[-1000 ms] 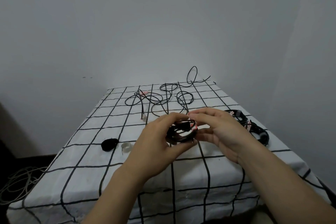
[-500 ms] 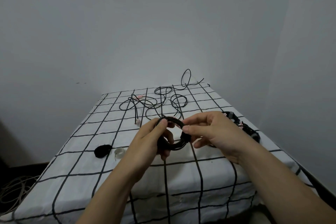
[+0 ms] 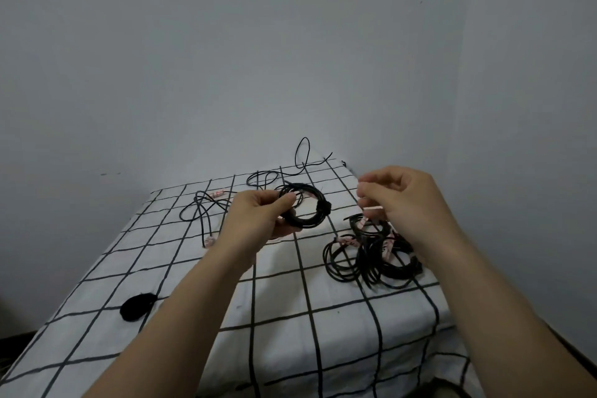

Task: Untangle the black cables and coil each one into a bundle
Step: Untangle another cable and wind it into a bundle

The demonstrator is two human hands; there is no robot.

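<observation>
Change over the last half second: your right hand has come off the coiled bundle, where it was pinching the wrap, and now hovers to the right above the pile of finished bundles. Its fingers are curled and blurred. A pale strip shows beneath them, but I cannot tell whether you pinch it.

Your left hand alone holds the coiled bundle, thumb and fingers closed on its near-left arc, lifted above the checked tablecloth. The wrap on its right side holds with no hand on it.

Judgement: this cable is done and can join the pile. Loose cables at the far end remain tangled, so the task is not finished.
</observation>
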